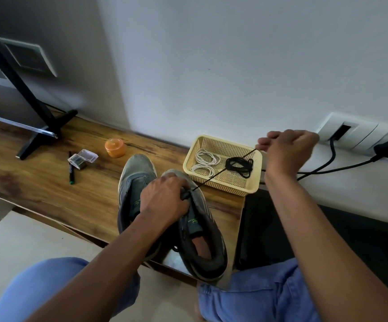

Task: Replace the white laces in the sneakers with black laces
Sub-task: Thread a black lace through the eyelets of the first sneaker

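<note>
Sneakers (165,212) at lower centre: white laces (205,162) already in basket (221,182), right hand (288,149) pinching taut black lace (225,169), left hand (165,198) pressed closed on right shoe; lacing barely begun.

Right hand (288,149) pulls black lace (225,169) taut; left hand (165,198) apparently pins sneaker (200,228).

The sneakers (139,182) are grey with darker grey collars and small green lettering on the tongues. A black lace (225,167) runs taut over a pale yellow basket (223,189) with a fine mesh pattern; inside it lie white laces (205,159) and a black bundle (239,165). The desk (37,180) is brown wood with dark grain streaks. On it stand an orange jar (115,147) and a black pen (71,173) tipped with green. The trousers (258,296) are light blue.
</note>
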`<action>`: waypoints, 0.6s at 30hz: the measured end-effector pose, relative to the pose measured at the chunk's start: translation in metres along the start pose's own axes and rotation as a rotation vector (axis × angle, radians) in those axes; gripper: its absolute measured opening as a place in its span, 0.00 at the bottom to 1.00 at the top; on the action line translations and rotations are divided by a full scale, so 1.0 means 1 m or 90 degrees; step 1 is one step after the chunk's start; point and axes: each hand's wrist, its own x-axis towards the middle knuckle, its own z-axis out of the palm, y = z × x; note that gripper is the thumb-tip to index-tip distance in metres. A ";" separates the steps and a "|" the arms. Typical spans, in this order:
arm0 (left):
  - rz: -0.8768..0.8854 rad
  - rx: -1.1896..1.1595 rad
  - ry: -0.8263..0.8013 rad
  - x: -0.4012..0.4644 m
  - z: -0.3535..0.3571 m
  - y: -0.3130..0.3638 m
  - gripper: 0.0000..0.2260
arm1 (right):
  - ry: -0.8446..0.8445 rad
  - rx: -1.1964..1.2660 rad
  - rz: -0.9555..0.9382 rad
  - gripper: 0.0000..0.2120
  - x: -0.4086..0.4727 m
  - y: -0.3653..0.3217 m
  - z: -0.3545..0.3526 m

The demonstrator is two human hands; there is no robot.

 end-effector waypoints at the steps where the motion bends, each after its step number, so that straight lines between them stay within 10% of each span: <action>1: 0.001 0.000 0.003 0.000 0.000 0.000 0.19 | 0.023 0.001 -0.010 0.06 0.004 -0.001 -0.002; 5: 0.000 0.014 0.012 0.000 0.001 -0.001 0.17 | -0.129 -0.111 -0.008 0.04 0.003 0.005 0.004; 11: 0.001 -0.008 0.007 0.001 0.000 -0.001 0.16 | -0.833 -0.643 -0.214 0.08 -0.060 0.018 0.016; 18: -0.008 0.004 -0.009 0.002 0.000 -0.003 0.15 | -0.742 -0.888 -0.424 0.04 -0.089 0.038 0.021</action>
